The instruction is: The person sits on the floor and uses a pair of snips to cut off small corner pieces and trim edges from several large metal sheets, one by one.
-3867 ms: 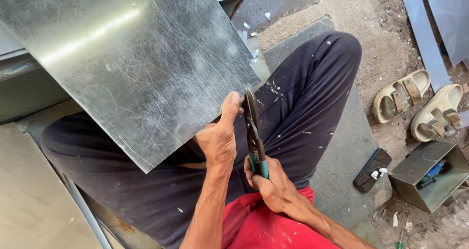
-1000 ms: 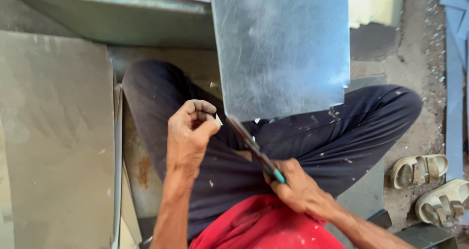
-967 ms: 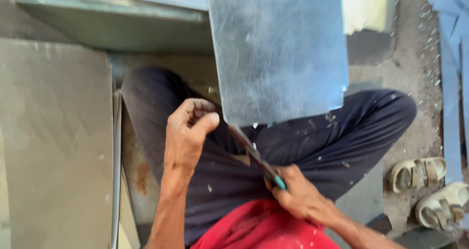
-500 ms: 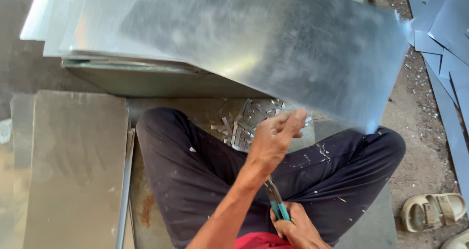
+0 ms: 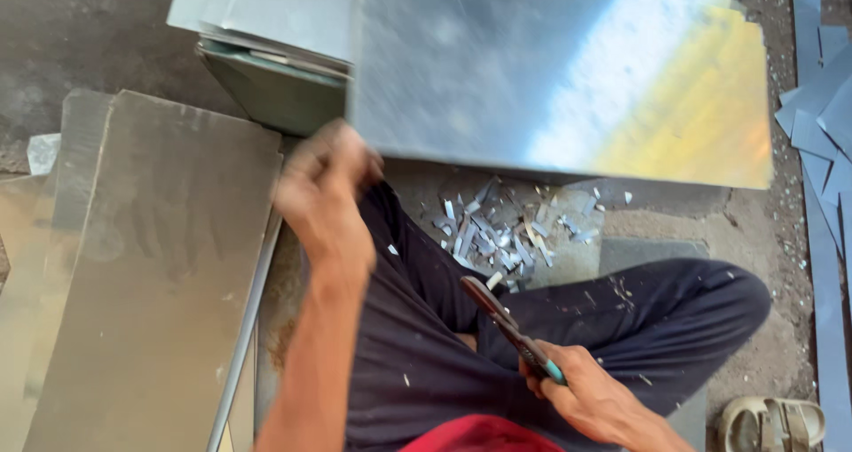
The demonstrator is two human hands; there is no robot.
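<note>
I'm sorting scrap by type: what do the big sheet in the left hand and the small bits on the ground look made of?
The large flat grey sheet looks like thin galvanised steel: dull mottled sheen with bright glare. The small silvery offcuts appear to be the same metal, shiny slivers. The left hand grips the sheet's corner.

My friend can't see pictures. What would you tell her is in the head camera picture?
A person sitting cross-legged on the ground holds the corner of a big shiny metal sheet with the left hand, which is blurred. The right hand grips tin snips with teal handles over the lap. Small metal offcuts lie on the ground ahead, and flat grey sheets lie to the left.
</note>
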